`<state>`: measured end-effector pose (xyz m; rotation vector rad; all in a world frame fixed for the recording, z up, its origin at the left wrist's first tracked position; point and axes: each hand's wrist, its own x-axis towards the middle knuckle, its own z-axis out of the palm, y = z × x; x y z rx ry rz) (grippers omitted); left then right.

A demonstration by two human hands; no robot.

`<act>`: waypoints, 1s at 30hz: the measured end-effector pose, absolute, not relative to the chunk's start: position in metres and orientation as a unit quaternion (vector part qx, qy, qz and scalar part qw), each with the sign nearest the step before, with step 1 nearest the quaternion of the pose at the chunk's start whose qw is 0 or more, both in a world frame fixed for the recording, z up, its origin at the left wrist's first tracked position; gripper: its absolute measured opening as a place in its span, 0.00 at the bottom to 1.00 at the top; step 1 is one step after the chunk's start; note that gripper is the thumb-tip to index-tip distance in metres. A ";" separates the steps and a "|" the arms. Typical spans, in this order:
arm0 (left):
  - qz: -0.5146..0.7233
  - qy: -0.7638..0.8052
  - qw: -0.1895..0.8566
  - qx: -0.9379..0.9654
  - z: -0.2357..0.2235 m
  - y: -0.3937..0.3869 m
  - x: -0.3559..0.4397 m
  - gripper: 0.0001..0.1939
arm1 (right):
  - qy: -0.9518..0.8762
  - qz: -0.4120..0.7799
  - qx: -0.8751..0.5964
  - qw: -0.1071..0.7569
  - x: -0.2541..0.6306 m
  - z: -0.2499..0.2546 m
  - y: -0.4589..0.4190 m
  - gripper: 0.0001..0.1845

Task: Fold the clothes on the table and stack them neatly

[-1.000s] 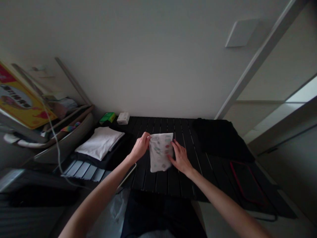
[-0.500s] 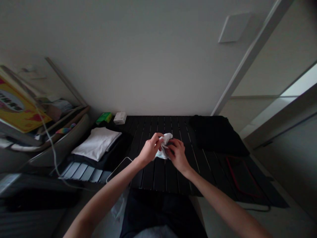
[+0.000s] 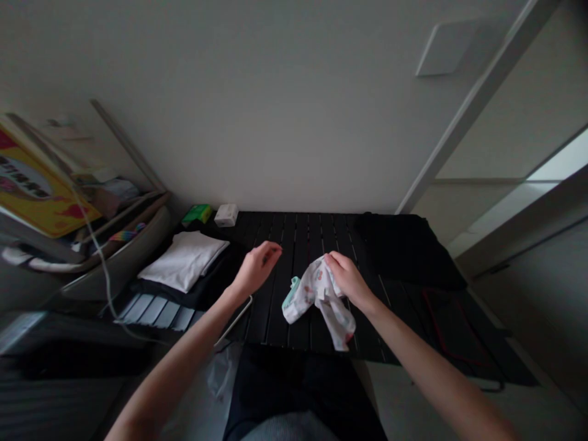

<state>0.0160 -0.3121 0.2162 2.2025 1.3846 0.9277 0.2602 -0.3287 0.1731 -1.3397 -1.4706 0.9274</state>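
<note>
A small white printed garment (image 3: 307,289) with a mint-green edge hangs in loose folds over the table's middle; its exact kind is unclear. My right hand (image 3: 344,275) pinches it by its upper edge, and two parts droop below, one to the left and one toward me. To the left of the cloth, my left hand (image 3: 258,266) is apart from it. Its fingers are curled together, with nothing visible in them. Beneath both hands lies the black slatted table (image 3: 275,306).
Left on the table, a folded white cloth (image 3: 184,260) lies on dark fabric. Behind it stand a green box (image 3: 197,214) and a white box (image 3: 226,215). Folded black fabric (image 3: 408,251) and a red-edged dark item (image 3: 454,327) lie right. A white cable (image 3: 105,272) hangs at left.
The garment was bunched up between both hands; now it hangs unfolded from my right hand. My left hand has let go and moved left.
</note>
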 end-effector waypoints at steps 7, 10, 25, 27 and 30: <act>0.281 0.363 0.221 0.860 0.192 -0.347 0.059 0.09 | -0.615 0.365 -0.546 0.437 0.246 0.184 -0.330 0.20; 0.326 0.382 0.225 0.835 0.192 -0.345 0.065 0.07 | -0.649 0.314 -0.543 0.432 0.247 0.191 -0.338 0.16; 0.317 0.406 0.431 0.741 0.215 -0.347 0.083 0.11 | -0.689 0.270 -0.508 0.441 0.251 0.217 -0.357 0.08; 0.291 0.360 0.455 0.761 0.210 -0.352 0.085 0.14 | -0.655 0.290 -0.514 0.472 0.252 0.217 -0.357 0.06; 0.251 0.388 0.318 0.828 0.197 -0.356 0.090 0.17 | -0.615 0.340 -0.505 0.501 0.250 0.219 -0.359 0.05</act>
